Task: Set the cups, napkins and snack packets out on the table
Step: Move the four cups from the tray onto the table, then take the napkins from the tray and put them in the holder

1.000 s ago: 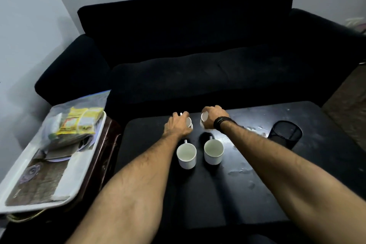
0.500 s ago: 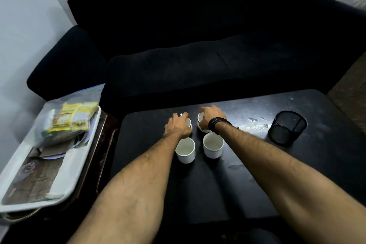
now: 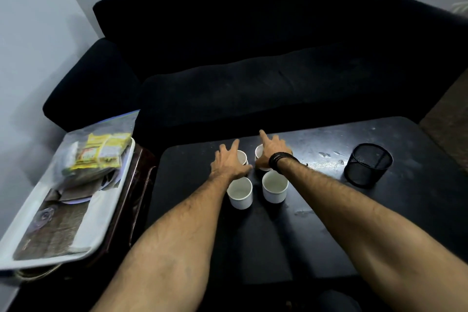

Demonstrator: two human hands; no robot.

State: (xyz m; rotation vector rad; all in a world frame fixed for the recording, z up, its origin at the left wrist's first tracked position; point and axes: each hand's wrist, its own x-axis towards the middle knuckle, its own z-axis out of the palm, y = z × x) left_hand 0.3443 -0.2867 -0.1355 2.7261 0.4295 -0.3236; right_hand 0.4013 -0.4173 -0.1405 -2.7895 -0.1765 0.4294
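At far left, a white tray (image 3: 106, 200) tilted on a dark side table (image 3: 138, 185), bearing a clear plastic bag (image 3: 83, 154) of yellow snack packets (image 3: 103, 151); beneath the bag, possibly a folded napkin, though too blurred to tell. On the black coffee table (image 3: 304, 235), four white cups in a tight square. Near left cup (image 3: 240, 192) and near right cup (image 3: 274, 187) upright, standing free, side by side with a small gap. Over the far left cup (image 3: 242, 157), the left hand (image 3: 229, 162), fingers straightened and spread, not curled round anything. Over the far right cup (image 3: 259, 152), the right hand (image 3: 271, 151), index finger stretched forward, the other fingers loosely extended, gripping nothing; dark wristband (image 3: 279, 161) on that wrist. Farther right, well apart from the cups, a black mesh holder (image 3: 367, 164) upright on the table. Behind everything, a black sofa (image 3: 253, 58) against a pale wall.
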